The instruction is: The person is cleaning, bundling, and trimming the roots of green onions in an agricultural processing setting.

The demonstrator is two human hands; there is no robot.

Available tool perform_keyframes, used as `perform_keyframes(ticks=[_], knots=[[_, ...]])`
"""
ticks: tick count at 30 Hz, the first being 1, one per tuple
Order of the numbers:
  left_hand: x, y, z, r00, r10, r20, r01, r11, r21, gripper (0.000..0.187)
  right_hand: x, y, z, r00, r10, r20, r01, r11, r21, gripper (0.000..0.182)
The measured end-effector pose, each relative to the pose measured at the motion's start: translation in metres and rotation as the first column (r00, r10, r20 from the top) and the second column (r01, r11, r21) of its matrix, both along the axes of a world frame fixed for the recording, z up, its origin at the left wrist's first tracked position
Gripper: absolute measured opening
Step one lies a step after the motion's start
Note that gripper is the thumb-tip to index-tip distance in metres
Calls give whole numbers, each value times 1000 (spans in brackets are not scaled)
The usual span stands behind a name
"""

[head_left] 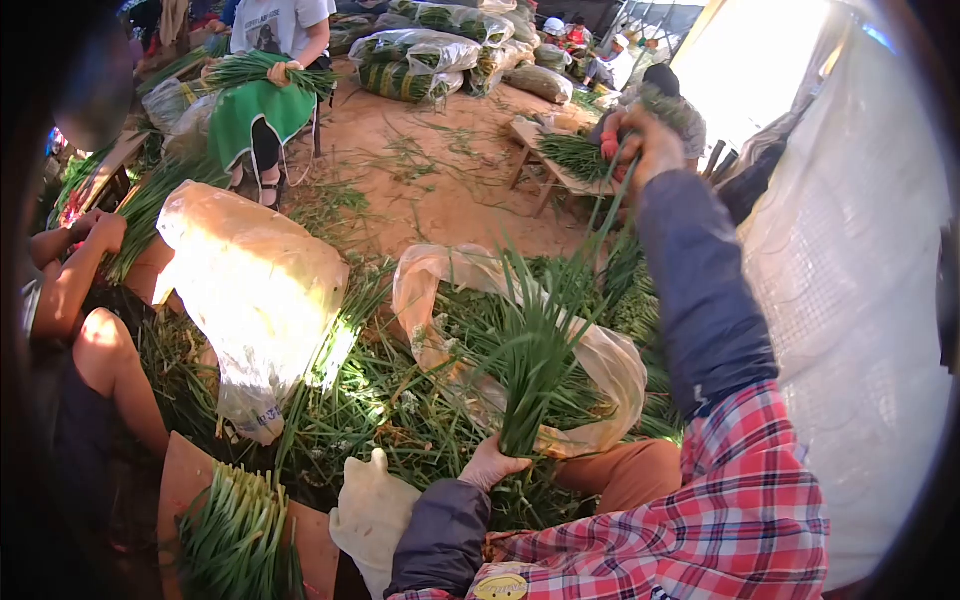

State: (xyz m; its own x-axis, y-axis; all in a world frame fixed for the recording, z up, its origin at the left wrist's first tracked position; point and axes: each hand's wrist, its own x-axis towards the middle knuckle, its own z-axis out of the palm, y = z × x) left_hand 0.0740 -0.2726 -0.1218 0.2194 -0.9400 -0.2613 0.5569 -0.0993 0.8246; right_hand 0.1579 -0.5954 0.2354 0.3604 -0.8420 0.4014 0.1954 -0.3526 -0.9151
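Note:
Near the bottom centre my left hand (490, 465) is wrapped round the lower part of an upright bunch of long green leaves (535, 375). My right hand (652, 145) is raised at the upper right, its fingers closed on a few thin green strands that hang down toward the bunch. Behind the bunch an open clear plastic bag (430, 300) lies among loose greens (400, 440). At the lower left, cut stalks (235, 510) rest on a brown board (315, 550).
A co-worker's bare arm and knee (105, 345) are at the left, beside a pale plastic sheet (250, 270). Another person in a green apron (235, 120) holds greens. A low wooden table (550, 165), filled bags (410, 65) and a white plastic wall (850, 300) stand around.

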Motion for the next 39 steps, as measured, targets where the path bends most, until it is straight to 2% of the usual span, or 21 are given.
perform_keyframes(ticks=[1, 2, 3, 5, 6, 8, 12, 14, 15, 18, 20, 22, 24, 25, 26, 28, 31, 35, 37, 38, 39], knots=[[-6, -1, -6, 999, 27, 21, -28, 998, 60, 50, -5, 26, 36, 995, -85, 47, 85, 996, -6, 30], [-12, -1, -13, 998, 56, 34, -60, 990, 128, 49, -6, 0, 59, 992, -74, 99, 68, 996, 60, 34], [-17, -4, -24, 999, 51, -17, -47, 982, 185, 46, -11, -5, 81, 993, -66, 98, 83, 980, -183, 19], [-25, -7, -43, 998, 67, -8, -62, 961, 270, 45, -13, -37, 134, 929, 256, 267, -211, 960, -187, 15], [-29, -9, -53, 998, 59, 10, -59, 952, 299, 45, -25, -134, 188, 874, 446, 194, -441, 895, -71, 16], [-29, -8, -54, 999, 33, 1, -32, 944, 328, 47, -9, -20, 178, 872, 383, 305, -310, 914, -261, 13], [-36, -9, -66, 996, -22, 88, -10, 938, 347, 51, 24, -5, 186, 821, 493, 289, -461, 870, -175, 14], [-30, -6, -37, 993, -47, 109, 3, 929, 370, 51, 47, 35, 158, 879, 369, 302, -313, 924, -219, 16], [-36, -9, -53, 986, -45, 161, -17, 931, 366, 51, 60, 57, 143, 901, 305, 310, -237, 942, -239, 17], [-32, -7, -31, 996, -28, 80, 1, 949, 315, 51, 89, 71, 89, 855, 463, 236, -447, 886, -119, 21], [-37, -10, -37, 996, -16, 92, -12, 954, 299, 49, 117, 76, 42, 810, 515, 280, -566, 811, 146, 32], [-40, -11, -40, 992, -8, 123, -27, 960, 278, 47, 130, 124, -12, 821, 452, 349, -536, 821, 199, 26], [-33, -7, -18, 987, -70, 144, 22, 949, 314, 43, 159, 126, -80, 803, 549, 232, -593, 775, 217, 23], [-37, -11, -23, 987, -72, 145, 22, 947, 320, 43, 170, 131, -111, 864, 491, -107, -439, 841, 315, 28], [-39, -12, -28, 986, -79, 150, 26, 945, 327, 43, 177, 135, -139, 805, 400, -438, -262, 902, 343, 35], [-34, -10, -23, 988, -63, 141, 16, 952, 307, 45, 173, 121, -185, 614, 433, -660, -354, 898, 260, 60], [-33, -12, -26, 992, -65, 109, 28, 949, 314, 47, 143, 125, -183, 635, 410, -655, -303, 912, 277, 58], [-32, -15, -27, 995, 45, 86, -66, 961, 270, 48, 67, 122, -142, 678, 571, -463, -482, 821, 306, 37], [-24, -10, -10, 988, 152, -7, -148, 971, 188, 47, 2, 129, -116, 585, 723, -366, -596, 690, 410, 27], [-18, -8, 1, 978, 202, -59, -192, 970, 148, 47, -33, 128, -107, 456, 808, -373, -678, 587, 442, 25], [-14, -7, 9, 971, 224, -89, -210, 968, 140, 47, -72, 129, -102, 376, 763, -525, -671, 615, 414, 37]])
